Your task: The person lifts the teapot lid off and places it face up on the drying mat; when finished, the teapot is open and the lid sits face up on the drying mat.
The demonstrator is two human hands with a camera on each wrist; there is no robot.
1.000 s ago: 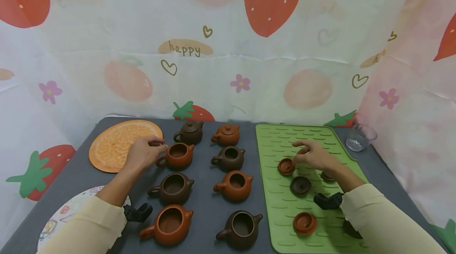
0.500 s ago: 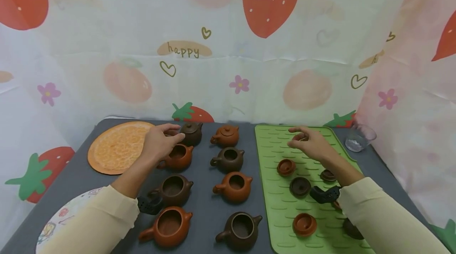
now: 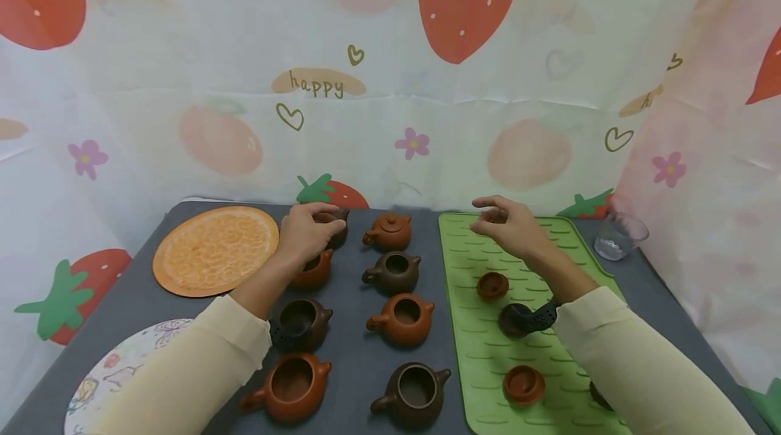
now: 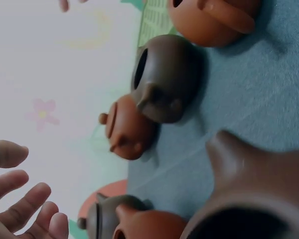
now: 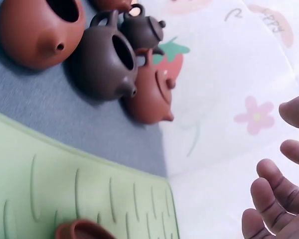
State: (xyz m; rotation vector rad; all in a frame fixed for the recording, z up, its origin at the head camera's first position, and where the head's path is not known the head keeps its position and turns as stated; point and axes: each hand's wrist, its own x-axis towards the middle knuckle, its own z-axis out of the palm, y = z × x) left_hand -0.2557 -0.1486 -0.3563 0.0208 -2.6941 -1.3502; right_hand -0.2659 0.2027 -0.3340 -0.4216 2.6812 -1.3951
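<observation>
My left hand (image 3: 308, 235) is raised in front of a dark lidded teapot (image 3: 339, 228) at the back left, partly hiding it. Its fingers (image 4: 22, 204) are relaxed and hold nothing. Over the far part of the green mat hovers my right hand (image 3: 515, 228), also holding nothing, its fingers (image 5: 269, 194) loosely bent and apart. Beside the dark lidded pot sits an orange-brown lidded teapot (image 3: 389, 231). Nearer stand several lidless teapots, among them a dark one (image 3: 395, 272) and a reddish one (image 3: 405, 320). On the mat lie a reddish lid (image 3: 492, 286), a dark lid (image 3: 512, 321) and another reddish lid (image 3: 523, 385).
The ribbed green mat (image 3: 482, 354) covers the right of the grey table (image 3: 354, 354). A clear glass (image 3: 617, 238) stands beyond its right edge. At left lie a round orange mat (image 3: 213, 252) and a patterned round mat (image 3: 122, 367). A strawberry-print curtain (image 3: 390, 116) closes off the back.
My left hand has moved right and away from the orange mat, up to the dark lidded teapot. My right hand has risen off the reddish lid and drifted left. Teapots and lids stayed put.
</observation>
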